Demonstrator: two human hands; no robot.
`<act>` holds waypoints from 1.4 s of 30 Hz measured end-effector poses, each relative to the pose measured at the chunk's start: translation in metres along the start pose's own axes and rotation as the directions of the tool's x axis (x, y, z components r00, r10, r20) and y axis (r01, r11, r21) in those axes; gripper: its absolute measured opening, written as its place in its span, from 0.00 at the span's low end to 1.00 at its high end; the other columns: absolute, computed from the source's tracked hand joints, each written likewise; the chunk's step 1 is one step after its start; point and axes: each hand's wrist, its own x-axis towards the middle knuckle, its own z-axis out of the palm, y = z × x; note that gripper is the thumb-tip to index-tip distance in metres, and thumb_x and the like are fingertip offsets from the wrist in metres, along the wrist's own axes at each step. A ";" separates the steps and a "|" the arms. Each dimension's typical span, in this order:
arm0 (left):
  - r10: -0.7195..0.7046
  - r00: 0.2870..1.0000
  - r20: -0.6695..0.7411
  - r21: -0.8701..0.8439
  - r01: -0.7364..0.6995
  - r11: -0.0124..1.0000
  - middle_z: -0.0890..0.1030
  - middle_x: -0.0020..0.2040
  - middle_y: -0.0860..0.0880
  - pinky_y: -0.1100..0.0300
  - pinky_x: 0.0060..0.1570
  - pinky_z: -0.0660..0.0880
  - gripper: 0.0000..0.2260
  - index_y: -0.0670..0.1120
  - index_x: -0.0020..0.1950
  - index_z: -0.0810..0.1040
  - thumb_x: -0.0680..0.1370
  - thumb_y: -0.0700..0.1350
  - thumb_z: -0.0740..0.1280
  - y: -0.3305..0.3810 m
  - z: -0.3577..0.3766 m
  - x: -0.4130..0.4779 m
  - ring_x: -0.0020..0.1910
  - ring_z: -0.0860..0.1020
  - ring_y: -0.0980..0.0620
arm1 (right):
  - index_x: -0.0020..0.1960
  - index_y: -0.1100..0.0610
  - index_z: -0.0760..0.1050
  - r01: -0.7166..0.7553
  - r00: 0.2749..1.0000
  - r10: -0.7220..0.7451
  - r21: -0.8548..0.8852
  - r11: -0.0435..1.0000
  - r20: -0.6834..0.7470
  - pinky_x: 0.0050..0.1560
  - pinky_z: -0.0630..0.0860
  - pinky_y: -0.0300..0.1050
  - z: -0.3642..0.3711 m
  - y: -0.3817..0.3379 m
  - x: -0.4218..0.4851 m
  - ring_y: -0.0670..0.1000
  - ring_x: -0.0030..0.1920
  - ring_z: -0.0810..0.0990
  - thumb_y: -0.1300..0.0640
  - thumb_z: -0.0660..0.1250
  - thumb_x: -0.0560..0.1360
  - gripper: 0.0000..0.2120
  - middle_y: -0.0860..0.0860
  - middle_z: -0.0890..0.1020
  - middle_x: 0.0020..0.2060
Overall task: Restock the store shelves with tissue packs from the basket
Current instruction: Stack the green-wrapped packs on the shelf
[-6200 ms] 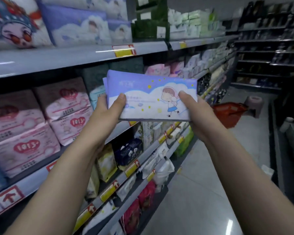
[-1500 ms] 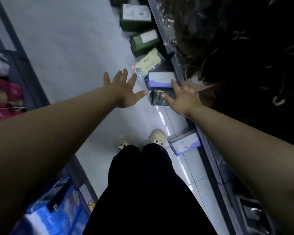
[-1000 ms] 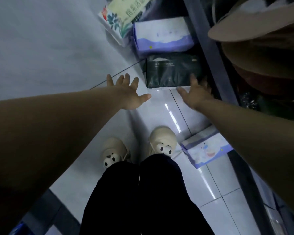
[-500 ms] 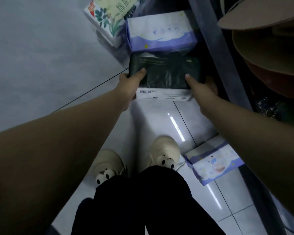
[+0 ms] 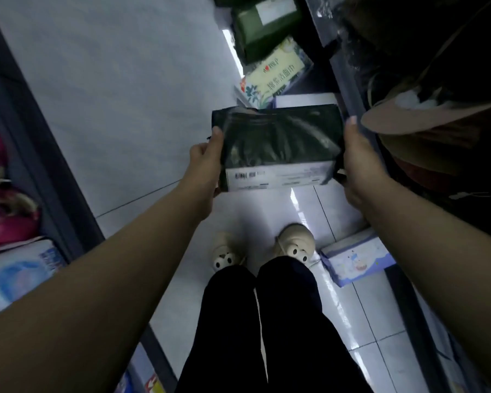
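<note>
Dark, maybe black pack (image 5: pixel 278 146) is gripped by left hand (image 5: pixel 203 168), right hand (image 5: pixel 357 157).

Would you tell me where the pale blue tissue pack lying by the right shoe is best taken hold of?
Probably from above, spanning its two long sides: the pale blue tissue pack lies flat on the floor, printed face up, so the underside is out of reach, and the right shoe crowds its left end.
</note>
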 end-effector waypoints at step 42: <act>0.724 0.612 -0.317 -0.289 -0.790 0.541 0.76 0.65 0.48 0.54 0.49 0.78 0.30 0.52 0.74 0.57 0.78 0.45 0.69 0.271 -0.301 -0.489 0.55 0.81 0.48 | 0.62 0.48 0.77 0.712 0.526 -0.719 0.227 0.665 0.455 0.64 0.75 0.55 0.146 -0.370 -0.515 0.51 0.58 0.82 0.45 0.66 0.69 0.22 0.49 0.84 0.56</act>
